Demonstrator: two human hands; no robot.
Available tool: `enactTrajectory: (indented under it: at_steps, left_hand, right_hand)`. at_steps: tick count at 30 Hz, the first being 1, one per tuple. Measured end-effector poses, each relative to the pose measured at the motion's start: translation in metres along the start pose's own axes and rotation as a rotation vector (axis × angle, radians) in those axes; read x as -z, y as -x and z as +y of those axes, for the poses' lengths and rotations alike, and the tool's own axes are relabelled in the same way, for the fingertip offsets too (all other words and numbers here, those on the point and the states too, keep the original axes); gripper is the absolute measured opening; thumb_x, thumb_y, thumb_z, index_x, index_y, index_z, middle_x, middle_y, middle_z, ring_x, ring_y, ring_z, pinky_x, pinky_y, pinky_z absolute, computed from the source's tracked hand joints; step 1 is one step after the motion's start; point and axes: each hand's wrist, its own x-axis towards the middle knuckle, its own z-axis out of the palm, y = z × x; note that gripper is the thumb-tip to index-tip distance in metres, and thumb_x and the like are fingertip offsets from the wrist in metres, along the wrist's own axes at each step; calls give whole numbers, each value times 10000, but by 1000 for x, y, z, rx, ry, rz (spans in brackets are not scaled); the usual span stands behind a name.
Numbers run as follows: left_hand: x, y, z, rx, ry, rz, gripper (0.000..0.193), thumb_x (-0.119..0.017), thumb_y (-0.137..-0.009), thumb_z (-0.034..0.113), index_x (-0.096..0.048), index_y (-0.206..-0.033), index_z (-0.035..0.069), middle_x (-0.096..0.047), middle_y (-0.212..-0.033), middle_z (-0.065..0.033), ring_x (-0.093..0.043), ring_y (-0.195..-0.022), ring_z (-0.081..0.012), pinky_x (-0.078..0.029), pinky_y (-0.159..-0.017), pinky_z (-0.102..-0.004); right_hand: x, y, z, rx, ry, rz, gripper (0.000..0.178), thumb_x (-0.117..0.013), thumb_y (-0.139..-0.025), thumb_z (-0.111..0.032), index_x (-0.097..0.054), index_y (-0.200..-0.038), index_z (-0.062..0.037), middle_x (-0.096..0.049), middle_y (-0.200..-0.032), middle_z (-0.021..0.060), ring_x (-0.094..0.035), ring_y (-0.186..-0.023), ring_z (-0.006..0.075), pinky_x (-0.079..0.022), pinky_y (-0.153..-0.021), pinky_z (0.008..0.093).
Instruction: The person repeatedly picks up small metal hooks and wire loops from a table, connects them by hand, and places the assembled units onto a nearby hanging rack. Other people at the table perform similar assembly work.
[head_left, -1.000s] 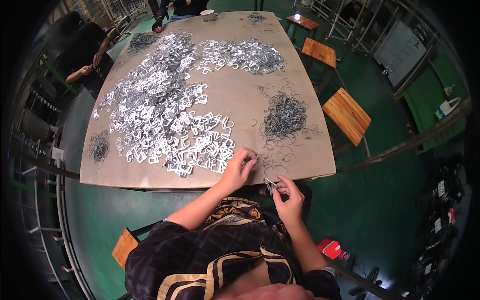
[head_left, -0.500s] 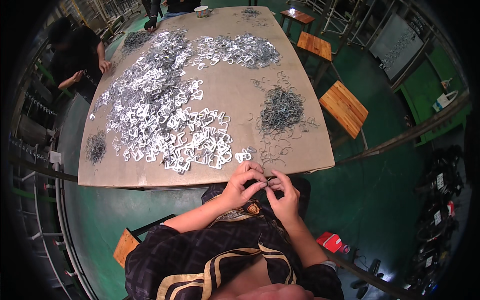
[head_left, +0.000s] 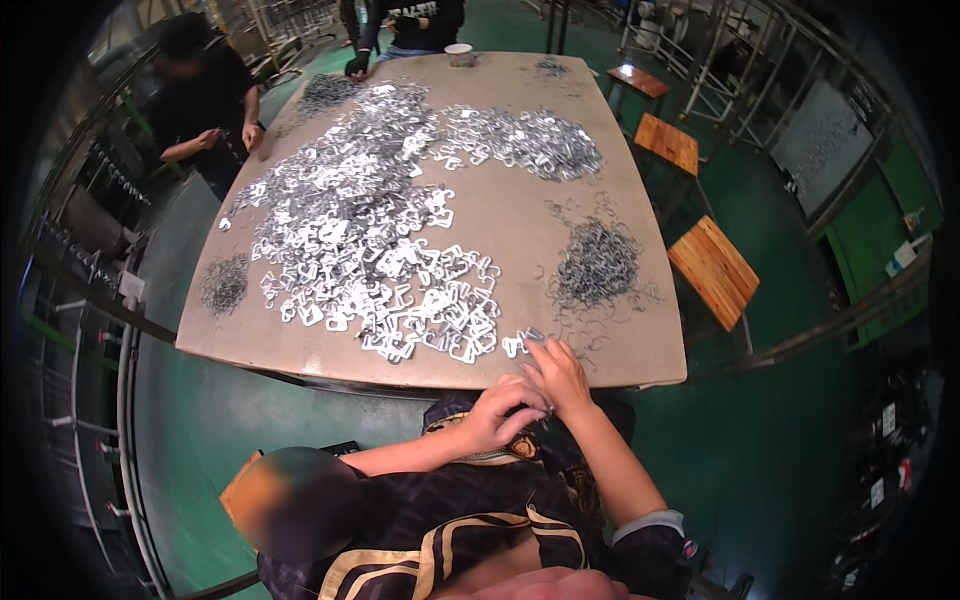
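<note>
My left hand (head_left: 505, 410) is closed in a pinch in front of the table's near edge. A small dark thing shows at its fingertips, too small to make out. Crossing just beyond it, my right hand (head_left: 560, 375) reaches over the edge with its fingers stretched out. Its fingertips lie against a few small flat metal hooks (head_left: 514, 346) on the tabletop; whether they touch one I cannot tell. Left of these spreads a large heap of shiny, flat, looped metal hooks (head_left: 350, 235). Thin bent wire hooks (head_left: 598, 265) form a darker pile to the right.
The brown-covered table (head_left: 480, 210) carries another wire pile (head_left: 224, 284) at its left edge. A person in black (head_left: 205, 110) works at the left side, another person (head_left: 420, 25) at the far end near a white tub (head_left: 459, 55). Wooden stools (head_left: 714, 270) line the right side.
My right hand has left the pinch beside my left hand and moved forward onto the table by the loose flat hooks. The whole view has shifted somewhat.
</note>
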Motion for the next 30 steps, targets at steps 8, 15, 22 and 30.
enactTrajectory:
  at_steps: [8,15,22,30]
  left_hand:
    - [2,6,4,-13,20,36,137,-651,-828,-49,-602,-936,19,-666,-946,-104,-635,-905,-253,-449,-863,-358]
    - [1,5,4,-8,34,20,136,-661,-830,-45,-605,-936,19,-667,-945,-96,-641,-905,-246,-454,-859,-354]
    - [-2,6,1,6,33,15,107,-662,-852,37,-611,-945,49,-669,-959,-65,-631,-934,-243,-441,-866,-366]
    - [-2,6,1,33,-4,30,99,-662,-848,26,-622,-938,33,-669,-934,-83,-631,-894,-261,-457,-840,-364]
  right_hand:
    - [-38,-27,1,-78,134,-221,279,-690,-822,-197,-627,-1048,-45,-594,-961,159,-589,-957,352,-499,-815,446]
    - [-32,-18,4,-79,19,-100,184,-639,-802,-102,-614,-971,-32,-607,-923,168,-609,-907,371,-510,-792,460]
    - [-29,-8,11,-60,-12,60,185,-651,-761,-55,-651,-946,-54,-625,-886,152,-623,-813,373,-517,-711,447]
    - [26,-3,-23,-213,-314,161,237,-609,-764,43,-674,-977,-40,-622,-892,118,-665,-761,282,-553,-668,357]
